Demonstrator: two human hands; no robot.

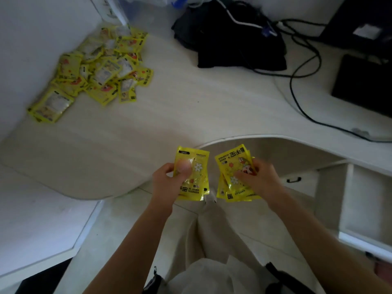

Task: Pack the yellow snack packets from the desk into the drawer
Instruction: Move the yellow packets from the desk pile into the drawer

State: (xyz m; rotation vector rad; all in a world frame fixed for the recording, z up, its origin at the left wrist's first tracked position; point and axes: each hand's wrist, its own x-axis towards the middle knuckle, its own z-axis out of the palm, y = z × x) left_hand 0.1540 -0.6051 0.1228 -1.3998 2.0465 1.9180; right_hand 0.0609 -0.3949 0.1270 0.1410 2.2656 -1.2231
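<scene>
A heap of several yellow packets [99,71] lies in the desk's far left corner against the wall. My left hand [169,181] grips a small stack of yellow packets [196,164], thumb pressed on the front, just off the desk's curved front edge. Beside it, my right hand [262,179] holds another small stack of yellow packets [230,164] fanned slightly. The two stacks are apart, side by side above my lap. The open white drawer [369,204] stands at the lower right, below the desk; its inside looks bare.
The pale wooden desk [169,107] curves around me. A black bundle of cloth [233,43] and black cables [301,81] lie at the back. A dark device [364,81] sits at the far right. A closed drawer with a black handle [293,179] is beside the open one.
</scene>
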